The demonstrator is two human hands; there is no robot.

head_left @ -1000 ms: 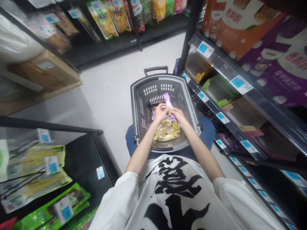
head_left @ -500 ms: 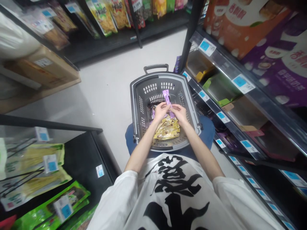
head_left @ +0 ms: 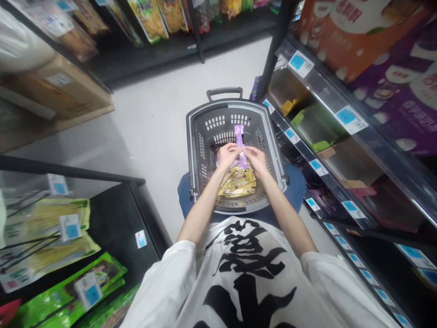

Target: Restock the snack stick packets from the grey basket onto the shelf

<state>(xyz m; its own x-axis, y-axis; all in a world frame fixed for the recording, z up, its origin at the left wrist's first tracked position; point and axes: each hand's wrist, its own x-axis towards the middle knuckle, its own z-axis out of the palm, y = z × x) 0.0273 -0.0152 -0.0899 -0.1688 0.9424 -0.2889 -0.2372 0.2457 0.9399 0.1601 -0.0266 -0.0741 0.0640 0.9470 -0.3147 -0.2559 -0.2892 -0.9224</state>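
Observation:
A slim purple snack packet point(head_left: 239, 133) is pinched by both hands above the inside of a grey shopping basket point(head_left: 191, 150). My left hand point(head_left: 228, 156) grips it from the left, fingers closed. From the right my right hand point(head_left: 255, 159) pinches it too, and the fingertips of both hands nearly meet at its middle. Below the hands, several yellow packets point(head_left: 239, 182) lie heaped in the near part of the basket. Darker and purple packets lie farther in, partly hidden behind my left hand.
The basket sits between my knees, its handle point(head_left: 224, 92) at the far side. Shelves with price tags and bins point(head_left: 310, 120) stand close on the right. A black shelf point(head_left: 116, 214) with green bags is at left; a cardboard box point(head_left: 68, 91) lies beyond it.
The purple packet now stands more upright, and more of its lower end shows between the hands. My hands stay at almost the same spot. The view has shifted slightly.

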